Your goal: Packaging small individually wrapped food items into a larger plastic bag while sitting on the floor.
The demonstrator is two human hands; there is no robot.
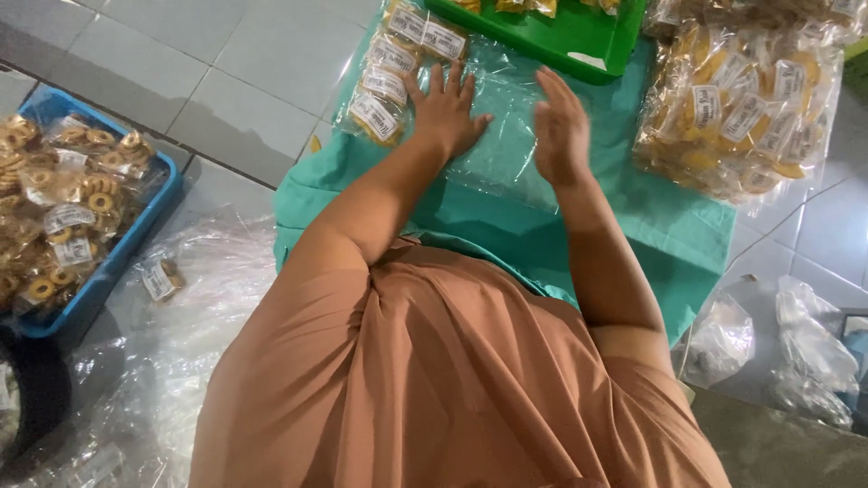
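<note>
L hand (pixel 448 113) lay flat, fingers spread, pressing a clear plastic bag (pixel 506 136) on the green cloth (pixel 669 226); R hand (pixel 561 126) open, edge-on, gripping nothing. Bag looked light, limp, slippery; best pinched at an edge. Snack packs (pixel 389 77) just beside L hand.

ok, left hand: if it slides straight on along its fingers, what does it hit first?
Probably the labelled snack packets stacked just past the left hand fingertips; the green tray lies further right. Depth is unclear.
</note>
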